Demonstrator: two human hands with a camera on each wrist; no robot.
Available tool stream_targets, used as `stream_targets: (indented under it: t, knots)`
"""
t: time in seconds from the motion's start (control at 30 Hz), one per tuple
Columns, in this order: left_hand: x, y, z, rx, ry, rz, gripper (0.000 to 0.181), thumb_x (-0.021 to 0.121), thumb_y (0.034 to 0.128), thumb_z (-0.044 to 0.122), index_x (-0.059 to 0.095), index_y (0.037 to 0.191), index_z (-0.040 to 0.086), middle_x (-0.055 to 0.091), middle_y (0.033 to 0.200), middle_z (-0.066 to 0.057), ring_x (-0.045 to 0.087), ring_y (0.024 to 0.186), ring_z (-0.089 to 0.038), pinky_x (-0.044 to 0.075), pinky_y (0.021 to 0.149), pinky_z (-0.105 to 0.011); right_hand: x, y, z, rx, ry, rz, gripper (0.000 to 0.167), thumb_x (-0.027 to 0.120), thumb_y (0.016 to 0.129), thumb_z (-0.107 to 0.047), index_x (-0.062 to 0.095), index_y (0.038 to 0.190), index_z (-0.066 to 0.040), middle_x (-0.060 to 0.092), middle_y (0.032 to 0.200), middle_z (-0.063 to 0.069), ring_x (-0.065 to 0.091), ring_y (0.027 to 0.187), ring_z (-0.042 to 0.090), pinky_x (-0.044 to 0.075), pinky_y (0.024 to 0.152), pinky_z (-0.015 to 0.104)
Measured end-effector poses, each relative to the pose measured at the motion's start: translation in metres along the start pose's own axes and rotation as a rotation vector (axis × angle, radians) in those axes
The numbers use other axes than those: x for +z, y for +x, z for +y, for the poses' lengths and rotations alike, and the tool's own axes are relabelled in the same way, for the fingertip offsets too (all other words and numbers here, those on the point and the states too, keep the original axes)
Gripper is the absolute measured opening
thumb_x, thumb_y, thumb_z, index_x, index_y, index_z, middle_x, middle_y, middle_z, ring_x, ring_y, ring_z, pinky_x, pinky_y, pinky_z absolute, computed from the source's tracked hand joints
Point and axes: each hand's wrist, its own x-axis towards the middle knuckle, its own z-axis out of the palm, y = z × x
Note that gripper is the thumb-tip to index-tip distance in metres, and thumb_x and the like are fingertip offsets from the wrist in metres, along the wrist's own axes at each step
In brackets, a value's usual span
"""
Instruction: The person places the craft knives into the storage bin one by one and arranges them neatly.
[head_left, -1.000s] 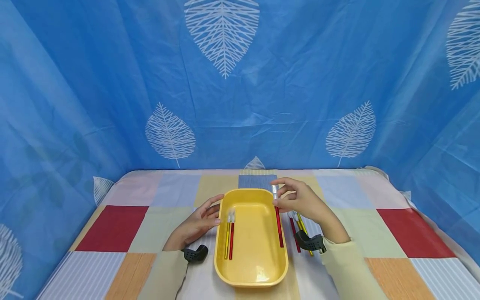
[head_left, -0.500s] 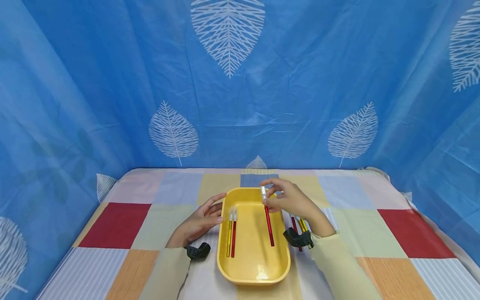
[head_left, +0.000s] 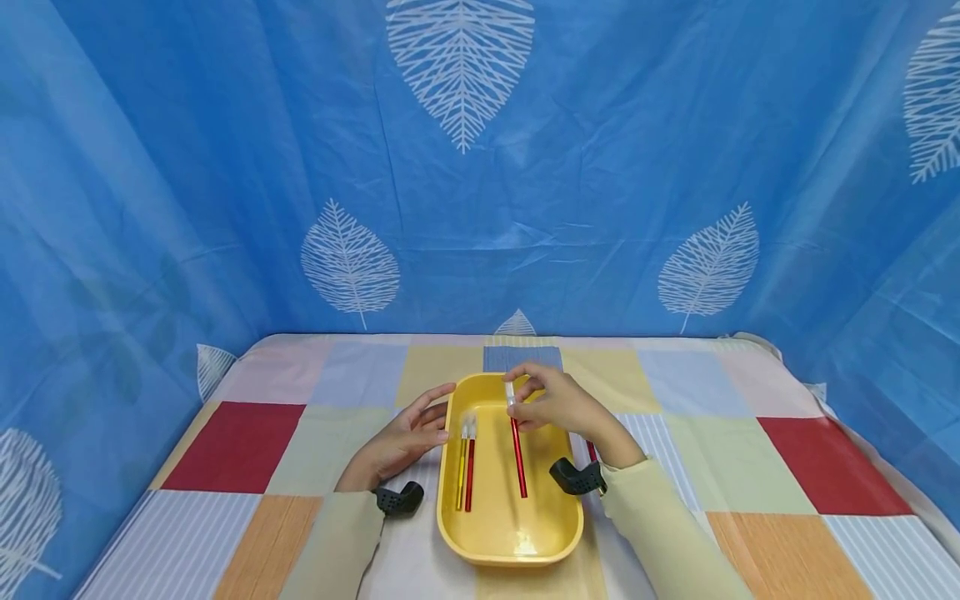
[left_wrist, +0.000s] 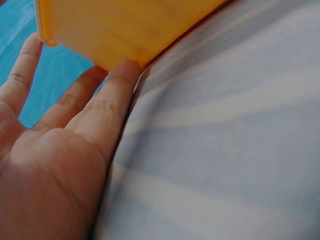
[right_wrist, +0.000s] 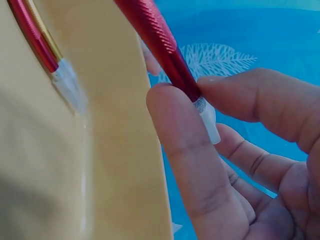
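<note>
My right hand pinches a red craft knife by its capped end, between thumb and fingertips. The knife hangs tilted over the yellow tray, handle end toward me. In the right wrist view, its knurled red handle and clear cap show. A gold craft knife and another red one lie side by side in the tray along its left wall, caps pointing away. My left hand touches the tray's left side; in the left wrist view, extended fingers meet the outer wall.
Right of the tray, another red handle shows, mostly hidden by the right forearm. A patchwork cloth covers the table. Blue leaf-print fabric hangs behind and at both sides.
My right hand has carried the red craft knife left, from above the tray's right edge to above its middle. The left hand has stayed at the tray's left side.
</note>
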Motion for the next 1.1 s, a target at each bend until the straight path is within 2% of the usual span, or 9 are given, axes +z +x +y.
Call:
stream_targets:
  t: [0.2, 0.43, 0.73, 0.87, 1.1]
  knots:
    - [0.000, 0.000, 0.001, 0.007, 0.002, -0.006, 0.083, 0.065, 0.1037, -0.001, 0.019, 0.172, 0.005, 0.027, 0.173, -0.029, 0.038, 0.157, -0.038, 0.049, 0.117, -0.036, 0.004, 0.005, 0.001, 0.035, -0.025, 0.000, 0.047, 0.072, 0.100, 0.001, 0.057, 0.143, 0.009, 0.066, 0.101, 0.016, 0.078, 0.084, 0.039, 0.067, 0.082, 0.050]
    - [0.003, -0.001, 0.002, -0.012, 0.010, 0.015, 0.084, 0.068, 0.1031, 0.001, 0.021, 0.173, 0.008, 0.028, 0.173, -0.027, 0.036, 0.158, -0.040, 0.049, 0.117, -0.037, 0.008, 0.011, 0.002, 0.045, -0.014, -0.021, 0.047, 0.072, 0.099, 0.002, 0.057, 0.143, 0.009, 0.067, 0.100, 0.016, 0.078, 0.080, 0.029, 0.068, 0.080, 0.047]
    - [0.002, -0.001, 0.000, -0.015, 0.020, 0.004, 0.083, 0.066, 0.1043, 0.002, 0.019, 0.173, 0.007, 0.025, 0.175, -0.027, 0.034, 0.159, -0.040, 0.049, 0.117, -0.036, 0.015, 0.018, 0.000, 0.036, -0.038, -0.033, 0.043, 0.072, 0.100, 0.002, 0.058, 0.140, 0.009, 0.070, 0.097, 0.016, 0.077, 0.082, 0.030, 0.068, 0.080, 0.048]
    - [0.002, -0.001, 0.000, -0.024, 0.025, 0.009, 0.084, 0.067, 0.1044, 0.003, 0.019, 0.173, 0.008, 0.025, 0.175, -0.026, 0.033, 0.159, -0.041, 0.047, 0.118, -0.038, 0.017, 0.022, -0.002, 0.056, -0.038, -0.035, 0.042, 0.073, 0.100, 0.001, 0.059, 0.139, 0.008, 0.071, 0.095, 0.015, 0.077, 0.083, 0.027, 0.068, 0.079, 0.048]
    - [0.003, -0.002, 0.002, -0.016, 0.019, 0.010, 0.084, 0.067, 0.1044, 0.002, 0.018, 0.173, 0.007, 0.026, 0.174, -0.027, 0.033, 0.159, -0.043, 0.048, 0.119, -0.039, 0.021, 0.032, -0.003, 0.109, -0.019, -0.049, 0.040, 0.074, 0.099, 0.003, 0.059, 0.136, 0.008, 0.073, 0.091, 0.014, 0.076, 0.082, 0.031, 0.068, 0.079, 0.048]
